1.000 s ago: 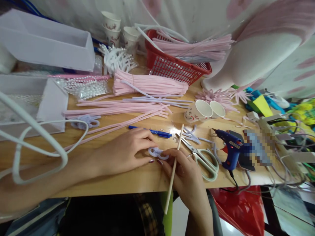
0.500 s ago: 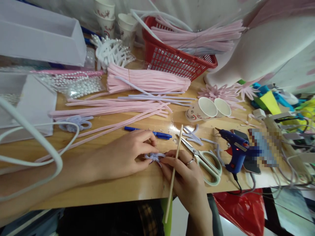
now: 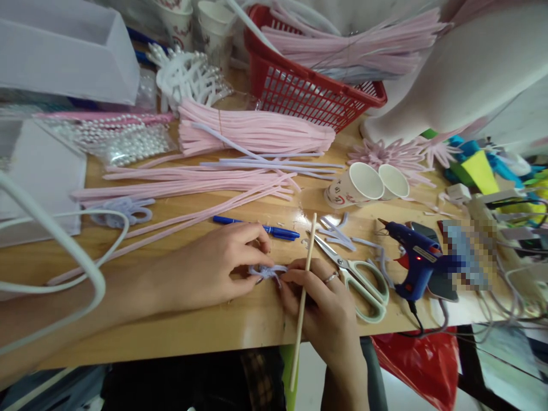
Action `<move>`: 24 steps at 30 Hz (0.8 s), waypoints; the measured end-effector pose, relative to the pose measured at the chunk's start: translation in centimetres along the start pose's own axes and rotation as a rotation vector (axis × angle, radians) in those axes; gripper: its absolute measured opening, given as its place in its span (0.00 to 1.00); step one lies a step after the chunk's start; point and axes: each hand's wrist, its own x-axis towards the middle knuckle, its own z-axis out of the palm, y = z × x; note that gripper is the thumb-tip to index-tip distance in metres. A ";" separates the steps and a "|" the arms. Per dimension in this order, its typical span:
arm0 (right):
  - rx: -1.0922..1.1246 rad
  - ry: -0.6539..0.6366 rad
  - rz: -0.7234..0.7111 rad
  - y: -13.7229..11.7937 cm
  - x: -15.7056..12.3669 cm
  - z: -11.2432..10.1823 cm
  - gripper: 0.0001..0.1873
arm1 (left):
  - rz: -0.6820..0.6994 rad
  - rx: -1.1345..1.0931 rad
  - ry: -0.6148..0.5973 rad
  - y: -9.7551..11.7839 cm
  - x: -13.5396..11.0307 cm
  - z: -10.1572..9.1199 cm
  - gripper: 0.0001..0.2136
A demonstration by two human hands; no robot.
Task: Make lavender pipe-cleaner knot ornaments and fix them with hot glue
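My left hand (image 3: 214, 268) rests on the wooden table (image 3: 192, 325) with thumb and fingers pinched on a small twisted lilac pipe cleaner (image 3: 268, 271). My right hand (image 3: 323, 308) meets it from the other side, pinching the same lilac piece, and a thin wooden stick (image 3: 303, 299) lies across its fingers, slanting from the table top down past the table's edge. A ring shows on one right finger. A blue pen (image 3: 257, 227) lies just beyond my left hand.
Mint-handled scissors (image 3: 357, 279) and a blue glue gun (image 3: 413, 260) lie right of my hands. Two tipped paper cups (image 3: 368, 184), loose pink pipe cleaners (image 3: 192, 185), a red basket (image 3: 317, 100), a bag of pearl beads (image 3: 124, 142) and a white cable (image 3: 64, 240) crowd the table.
The lilac piece has gone from an open loop to a tight twisted bundle between my fingers. The view has shifted slightly downward; the hands stay in place.
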 end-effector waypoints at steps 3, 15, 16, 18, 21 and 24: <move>-0.008 0.005 -0.005 0.0 0.0 0.0 0.06 | -0.016 0.005 0.016 -0.1 0.0 0.0 0.11; 0.041 -0.034 -0.104 -0.1 0.4 -0.3 0.11 | 0.080 0.127 0.047 -0.9 -0.4 0.6 0.08; 0.046 -0.033 -0.096 -0.1 0.3 -0.3 0.11 | 0.082 0.131 0.055 -0.8 -0.4 0.6 0.08; 0.053 -0.044 -0.068 0.0 0.1 -0.3 0.11 | 0.081 0.138 0.070 -0.7 -0.3 0.5 0.08; 0.071 -0.074 -0.023 -0.1 -0.1 -0.4 0.11 | 0.062 0.149 0.070 -0.3 -0.2 0.4 0.07; 0.087 -0.089 0.008 -0.2 -0.1 -0.5 0.11 | 0.043 0.146 0.072 0.1 0.0 0.3 0.07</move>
